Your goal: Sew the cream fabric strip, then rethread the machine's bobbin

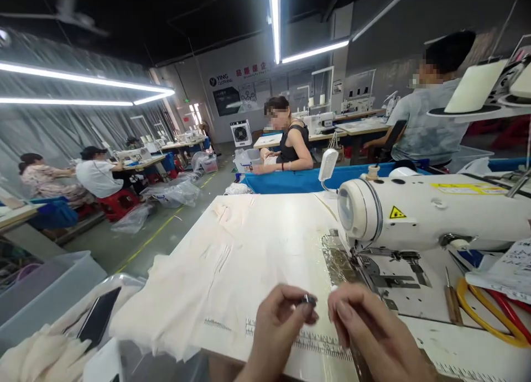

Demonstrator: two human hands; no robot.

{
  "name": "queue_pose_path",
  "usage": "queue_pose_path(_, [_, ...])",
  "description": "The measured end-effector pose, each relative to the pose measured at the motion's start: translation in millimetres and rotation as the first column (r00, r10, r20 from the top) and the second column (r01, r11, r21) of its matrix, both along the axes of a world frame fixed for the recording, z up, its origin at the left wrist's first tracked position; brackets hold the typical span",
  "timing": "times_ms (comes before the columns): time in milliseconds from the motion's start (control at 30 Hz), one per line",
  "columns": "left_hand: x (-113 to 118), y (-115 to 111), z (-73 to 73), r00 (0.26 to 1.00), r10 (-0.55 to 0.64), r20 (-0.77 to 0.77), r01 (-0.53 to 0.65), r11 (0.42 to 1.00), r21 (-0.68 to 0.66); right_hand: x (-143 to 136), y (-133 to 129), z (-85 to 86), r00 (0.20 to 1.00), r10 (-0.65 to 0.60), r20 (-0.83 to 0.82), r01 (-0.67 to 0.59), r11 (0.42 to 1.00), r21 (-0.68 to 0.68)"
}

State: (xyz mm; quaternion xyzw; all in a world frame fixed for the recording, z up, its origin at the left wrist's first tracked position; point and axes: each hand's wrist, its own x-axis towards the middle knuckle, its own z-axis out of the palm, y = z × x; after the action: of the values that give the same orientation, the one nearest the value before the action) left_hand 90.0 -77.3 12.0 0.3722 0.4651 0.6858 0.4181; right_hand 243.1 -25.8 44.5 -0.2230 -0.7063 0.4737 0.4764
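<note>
Presently, the left hand point(282, 321) pinches a small dark metal part point(308, 300) between thumb and forefinger, above the near side of the worktop point(232, 340). The right hand point(369, 324) is just right of it, fingers curled; whether it grips anything cannot be determined. Pale fabric point(166, 310) lies left; a white sewing machine point(415, 205) stands right. Farther back, a person point(296, 147) sits.

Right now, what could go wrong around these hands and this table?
The small dark part sits at the fingertips of the left hand; it might slip. The pale cloth overhangs the table and could slide off. The wooden-handled tool has a thin exposed shaft, which might prick a finger.
</note>
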Motion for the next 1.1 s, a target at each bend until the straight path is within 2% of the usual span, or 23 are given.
queue_pose_path(133, [-26, 27, 29.7, 0.989, 0.024, -0.147, -0.017, 0.998, 0.054, -17, 39, 18.8, 0.975, -0.101, 0.198, 0.054, 0.972, 0.231])
queue_pose_path(200, [-39, 43, 38.0, 0.98, 0.03, -0.198, -0.015, 0.997, 0.08, -29, 58, 24.6, 0.928, -0.17, 0.33, 0.054, 0.942, 0.332])
queue_pose_path(267, [-49, 56, 40.6, 0.971, 0.027, -0.238, -0.005, 0.996, 0.093, -41, 72, 26.6, 0.886, -0.208, 0.415, 0.028, 0.916, 0.4])
queue_pose_path(367, [-58, 70, 37.2, 0.958, 0.03, -0.285, -0.001, 0.995, 0.101, -53, 83, 23.9, 0.854, -0.257, 0.453, 0.011, 0.878, 0.478])
queue_pose_path(500, [-63, 79, 28.2, 0.948, 0.052, -0.313, -0.015, 0.993, 0.12, -62, 91, 13.0, 0.864, -0.301, 0.404, 0.037, 0.838, 0.544])
queue_pose_path(733, [-65, 85, 16.7, 0.949, 0.059, -0.309, -0.025, 0.994, 0.111, -67, 96, -1.6, 0.905, -0.263, 0.334, 0.045, 0.841, 0.539])
queue_pose_path(1100, [-66, 81, 12.1, 0.958, 0.043, -0.285, -0.026, 0.998, 0.064, -69, 92, -8.5, 0.918, -0.206, 0.339, -0.018, 0.832, 0.554])
